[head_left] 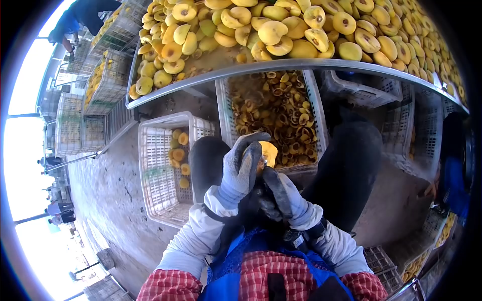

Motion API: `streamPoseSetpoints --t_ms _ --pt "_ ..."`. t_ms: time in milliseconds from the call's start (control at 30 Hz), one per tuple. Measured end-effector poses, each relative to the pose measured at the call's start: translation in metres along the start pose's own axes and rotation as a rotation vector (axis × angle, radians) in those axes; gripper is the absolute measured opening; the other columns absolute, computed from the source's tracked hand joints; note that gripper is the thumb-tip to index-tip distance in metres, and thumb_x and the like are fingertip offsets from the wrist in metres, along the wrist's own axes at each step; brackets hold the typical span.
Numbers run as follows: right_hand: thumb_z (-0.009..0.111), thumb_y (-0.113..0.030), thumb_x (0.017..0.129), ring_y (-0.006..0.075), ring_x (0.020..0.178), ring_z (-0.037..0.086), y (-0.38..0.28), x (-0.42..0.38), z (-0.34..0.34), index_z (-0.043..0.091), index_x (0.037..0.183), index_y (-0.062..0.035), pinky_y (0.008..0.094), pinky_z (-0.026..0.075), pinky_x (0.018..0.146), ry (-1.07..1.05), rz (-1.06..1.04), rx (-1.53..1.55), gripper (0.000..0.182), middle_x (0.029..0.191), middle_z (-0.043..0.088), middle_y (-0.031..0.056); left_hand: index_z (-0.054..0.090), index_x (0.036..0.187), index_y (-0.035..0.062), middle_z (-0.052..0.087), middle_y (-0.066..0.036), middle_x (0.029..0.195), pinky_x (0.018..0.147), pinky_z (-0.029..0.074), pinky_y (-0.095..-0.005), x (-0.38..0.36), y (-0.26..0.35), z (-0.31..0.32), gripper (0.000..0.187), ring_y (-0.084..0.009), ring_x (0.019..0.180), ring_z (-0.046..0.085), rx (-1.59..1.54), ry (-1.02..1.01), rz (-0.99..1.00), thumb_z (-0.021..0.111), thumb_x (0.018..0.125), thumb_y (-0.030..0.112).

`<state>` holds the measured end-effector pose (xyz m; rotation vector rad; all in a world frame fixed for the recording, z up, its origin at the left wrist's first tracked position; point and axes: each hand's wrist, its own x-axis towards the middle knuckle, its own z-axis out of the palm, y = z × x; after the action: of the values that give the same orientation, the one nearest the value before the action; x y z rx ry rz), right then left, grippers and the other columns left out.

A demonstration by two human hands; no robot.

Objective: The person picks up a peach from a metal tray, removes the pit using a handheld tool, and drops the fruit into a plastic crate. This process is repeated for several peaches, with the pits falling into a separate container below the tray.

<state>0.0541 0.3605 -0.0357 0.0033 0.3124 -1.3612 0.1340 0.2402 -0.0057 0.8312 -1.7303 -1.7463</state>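
Both hands wear grey gloves with dark fingers and meet above my lap. My left hand (240, 168) is closed around a yellow halved peach (269, 153), whose lit face points up. My right hand (282, 194) is curled just below the peach, its fingertips at the fruit's lower edge; whatever it grips there is too hidden to make out. Beyond the hands, between my knees, stands a white crate (224, 108) with brown and yellow peach scraps (281, 110). To its left, another white crate (150, 175) holds several peach halves (179, 154).
A metal-edged table (281, 64) heaped with peach halves (301, 30) spans the top. Stacked crates (70, 123) stand at left; more crates (359, 90) sit under the table at right. A person (83, 17) bends at upper left. Dark clothing shows at the right edge.
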Motion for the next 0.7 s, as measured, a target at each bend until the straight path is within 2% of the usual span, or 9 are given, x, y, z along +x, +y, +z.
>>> streamPoseSetpoints --t_ms 67,233,300,333,400,467,567,633,700 --pt "0.037 -0.059 0.093 0.0082 0.044 0.041 0.002 0.003 -0.01 0.054 0.094 -0.0085 0.0231 0.035 0.04 -0.356 0.278 0.424 0.053 0.061 0.045 -0.0013 0.058 0.112 -0.0018 0.064 -0.009 0.101 0.08 0.047 -0.0257 0.0 0.002 -0.001 0.032 -0.0129 0.089 0.059 -0.066 -0.068 -0.095 0.048 0.098 0.026" --pt "0.031 -0.059 0.094 0.0093 0.041 0.039 0.009 0.011 -0.005 0.055 0.098 -0.0066 0.0235 0.033 0.037 -0.493 0.201 0.704 0.058 0.059 0.043 -0.0009 0.058 0.11 0.0017 0.063 -0.007 0.095 0.078 0.05 -0.0277 -0.021 -0.033 0.005 0.041 -0.0151 0.085 0.061 -0.979 0.167 -0.607 0.043 0.098 0.038" --pt "0.035 -0.054 0.096 0.0074 0.035 0.038 -0.007 0.013 -0.003 0.054 0.093 -0.0053 0.022 0.03 0.03 -0.354 0.108 0.689 0.053 0.052 0.043 -0.0013 0.056 0.113 0.0031 0.062 -0.006 0.101 0.073 0.051 -0.028 -0.03 -0.053 -0.014 0.038 -0.0188 0.086 0.06 -0.508 0.375 -0.506 0.049 0.096 0.037" --pt "0.036 -0.053 0.096 0.0073 0.037 0.036 -0.007 0.015 -0.011 0.055 0.094 -0.0058 0.0223 0.03 0.032 -0.221 0.126 0.629 0.051 0.053 0.04 -0.0024 0.052 0.117 0.0033 0.062 -0.007 0.093 0.075 0.051 -0.0292 -0.02 -0.021 -0.017 0.055 -0.0172 0.085 0.061 -0.404 0.551 -0.48 0.048 0.093 0.052" --pt "0.037 -0.053 0.096 0.0074 0.038 0.035 -0.002 0.015 -0.029 0.055 0.094 -0.0064 0.0221 0.029 0.033 -0.037 0.189 0.544 0.05 0.054 0.039 -0.0027 0.05 0.121 0.0043 0.06 -0.008 0.099 0.076 0.052 -0.0326 -0.012 -0.04 -0.072 0.053 -0.0188 0.089 0.061 -0.314 0.659 -0.082 0.052 0.092 0.048" --pt "0.04 -0.055 0.095 0.0074 0.038 0.033 -0.005 0.013 -0.033 0.055 0.091 -0.0077 0.0207 0.027 0.034 -0.008 0.208 0.454 0.05 0.055 0.038 -0.0032 0.05 0.123 0.0067 0.057 -0.008 0.103 0.073 0.052 -0.0306 0.005 -0.037 -0.147 0.053 -0.0185 0.087 0.06 -0.442 0.672 -0.199 0.054 0.091 0.048" --pt "0.04 -0.057 0.093 0.0076 0.037 0.032 -0.02 0.018 -0.022 0.054 0.087 -0.0084 0.0209 0.026 0.033 0.228 0.13 0.23 0.051 0.055 0.038 -0.0028 0.048 0.129 0.0114 0.059 -0.002 0.095 0.065 0.049 -0.0232 0.022 -0.051 -0.18 0.045 -0.0133 0.08 0.059 -0.161 0.934 -0.338 0.065 0.089 0.023" --pt "0.042 -0.059 0.092 0.0083 0.036 0.036 -0.022 0.028 -0.025 0.053 0.084 -0.0085 0.0221 0.026 0.031 0.362 0.109 0.103 0.053 0.053 0.041 -0.0018 0.048 0.13 0.0047 0.058 -0.005 0.102 0.064 0.047 -0.0218 0.055 -0.028 -0.125 0.04 -0.0088 0.082 0.055 -0.03 0.79 -0.167 0.058 0.091 0.006" --pt "0.044 -0.059 0.091 0.0094 0.036 0.038 -0.022 0.031 -0.028 0.053 0.084 -0.0087 0.0229 0.027 0.031 0.432 0.032 -0.194 0.052 0.053 0.043 -0.0007 0.052 0.124 0.002 0.059 -0.006 0.103 0.068 0.047 -0.0217 0.102 -0.027 -0.088 0.033 -0.0124 0.085 0.057 0.091 0.434 0.168 0.057 0.092 0.009"
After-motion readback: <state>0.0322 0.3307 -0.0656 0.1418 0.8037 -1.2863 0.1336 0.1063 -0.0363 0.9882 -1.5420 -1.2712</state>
